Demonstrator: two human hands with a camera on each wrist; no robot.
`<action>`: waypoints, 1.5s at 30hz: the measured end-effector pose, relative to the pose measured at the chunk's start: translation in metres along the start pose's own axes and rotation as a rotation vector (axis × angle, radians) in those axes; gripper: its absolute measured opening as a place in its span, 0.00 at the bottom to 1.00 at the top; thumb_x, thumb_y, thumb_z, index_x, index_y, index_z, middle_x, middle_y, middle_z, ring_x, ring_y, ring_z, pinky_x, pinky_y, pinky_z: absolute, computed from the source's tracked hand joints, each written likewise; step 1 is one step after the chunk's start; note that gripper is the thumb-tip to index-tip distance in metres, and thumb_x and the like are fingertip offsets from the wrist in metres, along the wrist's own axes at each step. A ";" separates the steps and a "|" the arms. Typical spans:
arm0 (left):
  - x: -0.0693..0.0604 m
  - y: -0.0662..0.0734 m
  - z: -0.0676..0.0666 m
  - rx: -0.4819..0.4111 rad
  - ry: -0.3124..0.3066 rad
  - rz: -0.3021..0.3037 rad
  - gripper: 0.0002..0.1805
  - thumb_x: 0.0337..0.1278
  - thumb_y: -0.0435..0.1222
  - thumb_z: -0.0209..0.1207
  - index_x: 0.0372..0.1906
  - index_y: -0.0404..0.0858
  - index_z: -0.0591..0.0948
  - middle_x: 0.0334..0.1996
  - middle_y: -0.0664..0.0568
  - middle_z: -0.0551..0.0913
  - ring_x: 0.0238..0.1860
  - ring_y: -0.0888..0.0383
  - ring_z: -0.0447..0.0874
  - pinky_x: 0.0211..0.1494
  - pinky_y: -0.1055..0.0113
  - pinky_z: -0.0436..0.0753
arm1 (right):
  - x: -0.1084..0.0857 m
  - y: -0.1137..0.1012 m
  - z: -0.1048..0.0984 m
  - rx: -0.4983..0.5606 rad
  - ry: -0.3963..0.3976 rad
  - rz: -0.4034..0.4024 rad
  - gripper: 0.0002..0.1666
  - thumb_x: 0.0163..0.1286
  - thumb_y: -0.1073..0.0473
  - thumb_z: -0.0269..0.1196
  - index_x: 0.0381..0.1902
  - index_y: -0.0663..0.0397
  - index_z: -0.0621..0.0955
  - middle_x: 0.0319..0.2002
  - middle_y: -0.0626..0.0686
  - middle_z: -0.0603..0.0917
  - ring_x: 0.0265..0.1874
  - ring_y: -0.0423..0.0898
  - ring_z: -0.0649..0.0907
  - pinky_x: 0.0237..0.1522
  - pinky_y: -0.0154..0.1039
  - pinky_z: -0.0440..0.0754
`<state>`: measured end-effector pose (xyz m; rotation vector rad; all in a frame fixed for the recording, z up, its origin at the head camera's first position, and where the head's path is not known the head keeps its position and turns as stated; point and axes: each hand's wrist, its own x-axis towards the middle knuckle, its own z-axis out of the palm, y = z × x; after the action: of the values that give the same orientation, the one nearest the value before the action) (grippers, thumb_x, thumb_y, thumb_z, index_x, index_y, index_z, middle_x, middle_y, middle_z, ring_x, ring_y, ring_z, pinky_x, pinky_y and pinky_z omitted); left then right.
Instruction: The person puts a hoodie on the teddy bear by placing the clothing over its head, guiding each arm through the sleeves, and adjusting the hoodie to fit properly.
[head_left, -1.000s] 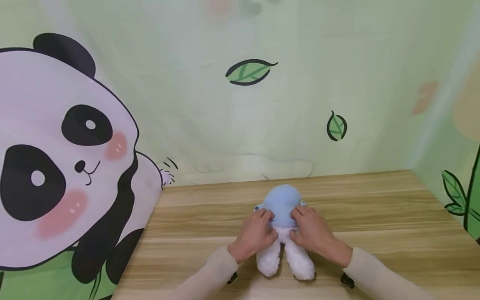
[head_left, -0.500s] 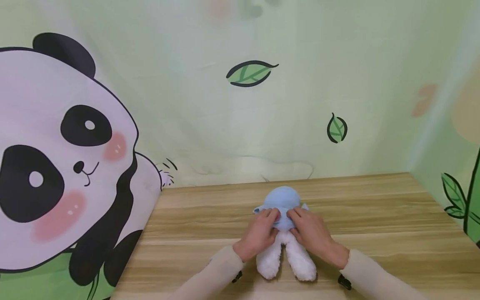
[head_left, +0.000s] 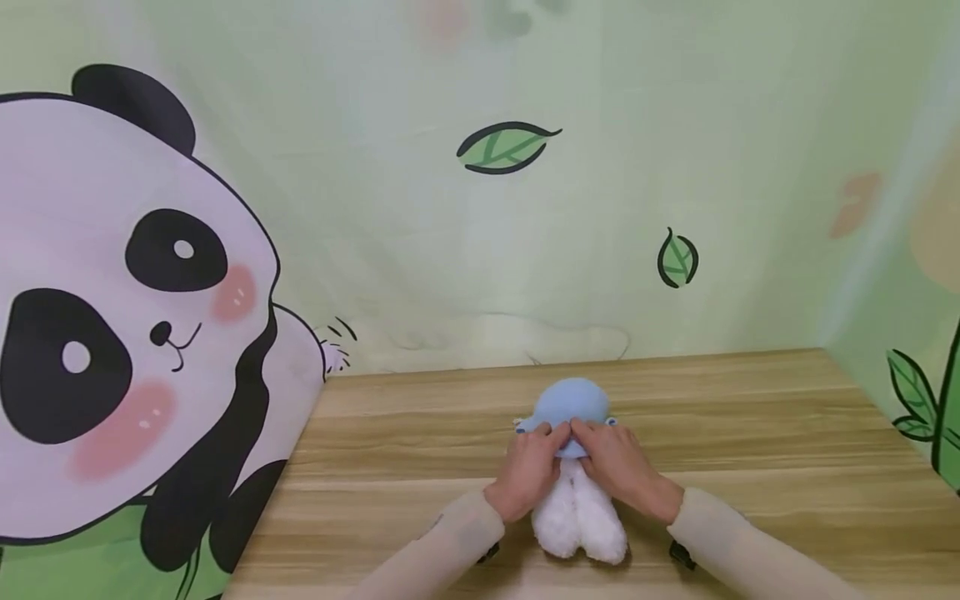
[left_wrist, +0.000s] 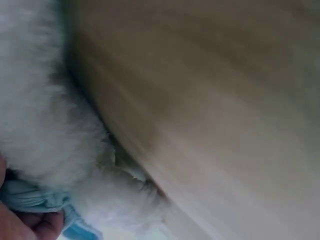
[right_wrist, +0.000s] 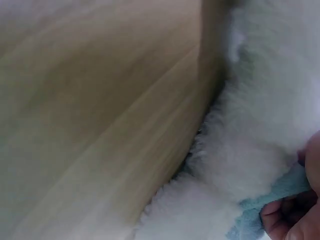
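A white plush toy lies on the wooden table in the head view, its two fluffy limbs pointing toward me. Blue doll clothes cover its far part. My left hand pinches the clothes' near edge from the left, and my right hand pinches it from the right. The fingertips almost meet over the toy's middle. In the left wrist view, curled fingers grip bunched blue cloth beside white fur. Similar fingers hold the cloth in the right wrist view. The toy's head is not recognisable.
A wood-grain table spreads around the toy on all sides. Behind it hangs a pale green backdrop with printed leaves and a large printed panda on the left. Black wrist straps show under both sleeves.
Both hands have drawn inward, bringing the clothes' edge together at the middle. The two white limbs, apart before, now lie side by side.
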<state>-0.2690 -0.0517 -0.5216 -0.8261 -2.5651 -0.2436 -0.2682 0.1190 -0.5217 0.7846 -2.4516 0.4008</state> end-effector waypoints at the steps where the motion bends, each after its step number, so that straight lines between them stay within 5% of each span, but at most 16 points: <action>1: 0.000 0.001 0.000 0.008 0.009 -0.005 0.16 0.47 0.30 0.65 0.40 0.46 0.75 0.24 0.54 0.79 0.25 0.56 0.81 0.24 0.68 0.74 | 0.000 0.000 0.000 0.003 0.012 -0.003 0.20 0.44 0.70 0.69 0.31 0.50 0.72 0.21 0.48 0.79 0.19 0.48 0.79 0.18 0.39 0.70; 8: -0.005 0.000 -0.006 -0.095 0.059 -0.006 0.12 0.49 0.29 0.64 0.30 0.45 0.73 0.24 0.57 0.75 0.26 0.62 0.77 0.27 0.73 0.73 | 0.000 0.000 -0.006 0.053 0.039 -0.003 0.23 0.41 0.67 0.73 0.25 0.49 0.68 0.20 0.44 0.69 0.19 0.40 0.70 0.21 0.32 0.65; 15: -0.017 -0.011 -0.030 -0.251 -0.015 0.026 0.08 0.59 0.37 0.59 0.43 0.43 0.78 0.40 0.55 0.79 0.41 0.61 0.79 0.45 0.71 0.79 | 0.003 0.005 -0.036 0.214 -0.100 0.050 0.15 0.45 0.60 0.70 0.28 0.48 0.73 0.27 0.42 0.70 0.27 0.36 0.69 0.30 0.30 0.70; 22: 0.010 -0.026 -0.053 -0.439 -0.052 -0.009 0.08 0.68 0.31 0.53 0.45 0.39 0.82 0.41 0.51 0.84 0.39 0.61 0.82 0.41 0.73 0.80 | 0.024 0.020 -0.050 0.293 -0.075 0.121 0.04 0.60 0.64 0.64 0.32 0.50 0.82 0.27 0.43 0.81 0.28 0.37 0.78 0.32 0.33 0.77; 27: 0.037 -0.037 -0.055 -0.394 -0.087 -0.048 0.10 0.67 0.31 0.54 0.47 0.41 0.83 0.44 0.52 0.85 0.40 0.58 0.83 0.43 0.69 0.81 | 0.041 0.029 -0.045 0.286 -0.086 0.151 0.08 0.59 0.66 0.67 0.39 0.58 0.84 0.33 0.52 0.85 0.32 0.46 0.83 0.35 0.40 0.80; 32: 0.055 -0.044 -0.046 -0.349 -0.194 -0.076 0.14 0.67 0.35 0.57 0.55 0.42 0.82 0.54 0.52 0.83 0.52 0.54 0.83 0.55 0.62 0.81 | 0.053 0.033 -0.041 0.272 -0.150 0.194 0.13 0.60 0.63 0.69 0.44 0.60 0.83 0.40 0.57 0.86 0.38 0.54 0.84 0.40 0.48 0.82; 38: 0.060 -0.047 -0.032 -0.341 -0.294 -0.079 0.23 0.66 0.40 0.59 0.64 0.41 0.76 0.64 0.46 0.75 0.65 0.49 0.75 0.67 0.57 0.74 | 0.055 0.033 -0.034 0.235 -0.193 0.242 0.18 0.60 0.59 0.71 0.46 0.61 0.83 0.43 0.59 0.85 0.43 0.56 0.84 0.46 0.52 0.81; 45: 0.058 -0.042 -0.027 -0.265 -0.299 -0.087 0.25 0.65 0.43 0.60 0.65 0.41 0.74 0.61 0.48 0.75 0.61 0.51 0.75 0.64 0.60 0.75 | 0.051 0.034 -0.028 0.223 -0.182 0.189 0.17 0.60 0.60 0.70 0.46 0.62 0.83 0.41 0.57 0.84 0.41 0.53 0.84 0.44 0.50 0.82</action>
<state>-0.3267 -0.0641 -0.4727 -0.9038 -2.8948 -0.5323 -0.3128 0.1343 -0.4742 0.7069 -2.6949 0.7124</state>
